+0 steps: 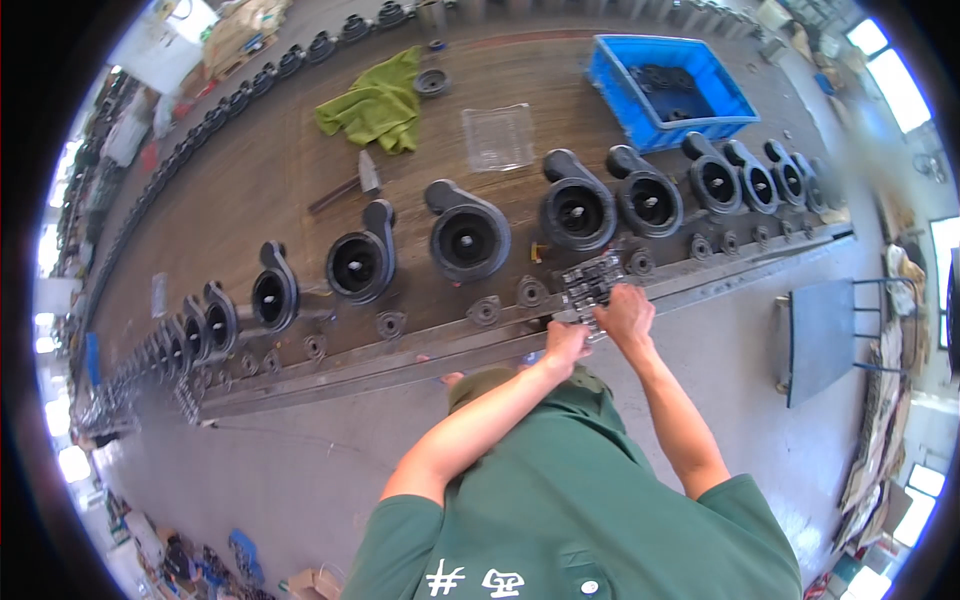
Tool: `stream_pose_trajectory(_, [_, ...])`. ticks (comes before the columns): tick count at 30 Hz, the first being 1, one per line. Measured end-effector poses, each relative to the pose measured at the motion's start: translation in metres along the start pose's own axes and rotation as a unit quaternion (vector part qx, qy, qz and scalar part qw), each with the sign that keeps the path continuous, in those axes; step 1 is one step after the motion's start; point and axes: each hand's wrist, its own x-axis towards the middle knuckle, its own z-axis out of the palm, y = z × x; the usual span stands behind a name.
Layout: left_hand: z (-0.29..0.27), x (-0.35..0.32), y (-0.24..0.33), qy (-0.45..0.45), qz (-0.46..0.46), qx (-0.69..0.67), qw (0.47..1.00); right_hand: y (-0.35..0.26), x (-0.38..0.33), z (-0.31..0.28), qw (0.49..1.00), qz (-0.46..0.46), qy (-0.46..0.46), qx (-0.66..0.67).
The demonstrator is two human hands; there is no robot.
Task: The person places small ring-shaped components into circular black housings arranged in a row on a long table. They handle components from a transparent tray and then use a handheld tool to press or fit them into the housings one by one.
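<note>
The left hand (pixel 568 343) and right hand (pixel 627 314) curl at the near side of a clear plastic tray (pixel 569 314) of small metallic parts, at the bench's (pixel 550 100) front edge; whether either pinches a part cannot be told. Beyond, black volute housings (pixel 468 238) lie openings-up in a row, small flanges (pixel 531 291) before them, presumably for easy reach.

- Shirt (pixel 540 480): dark green, plain cloth, loose folds.
- Sleeves (pixel 400 535): same green, short, ending near the elbows.
- Chest: bold white characters (pixel 474 580); stitched patch (pixel 576 560); round white button (pixel 589 587).
- Beyond hem: olive cloth (pixel 478 385), garment type unclear.
- Left hand (pixel 568 343), right hand (pixel 627 315): bare.
</note>
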Motion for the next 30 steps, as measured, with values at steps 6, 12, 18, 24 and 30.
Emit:
stream_pose_trajectory(6, [-0.008,0.011,-0.012,0.044,0.01,0.04,0.998,-0.015,-0.007,0.015,0.999,0.015,0.036,0.034])
stream_pose_trajectory(12, [-0.022,0.015,0.002,0.082,-0.01,0.204,0.975,0.003,0.002,0.019,0.994,-0.028,0.067,0.08])
stream_pose_trajectory(18, [-0.022,0.012,0.02,0.142,0.079,0.171,0.972,0.027,0.008,0.03,0.973,-0.039,0.096,0.205])
stream_pose_trajectory(24, [0.012,-0.003,0.041,0.009,0.087,0.121,0.989,0.021,0.001,0.043,0.982,-0.046,0.126,0.136])
stream_pose_trajectory(30, [0.007,-0.003,0.036,-0.035,0.05,0.094,0.994,0.022,0.009,0.044,0.981,-0.034,0.122,0.145])
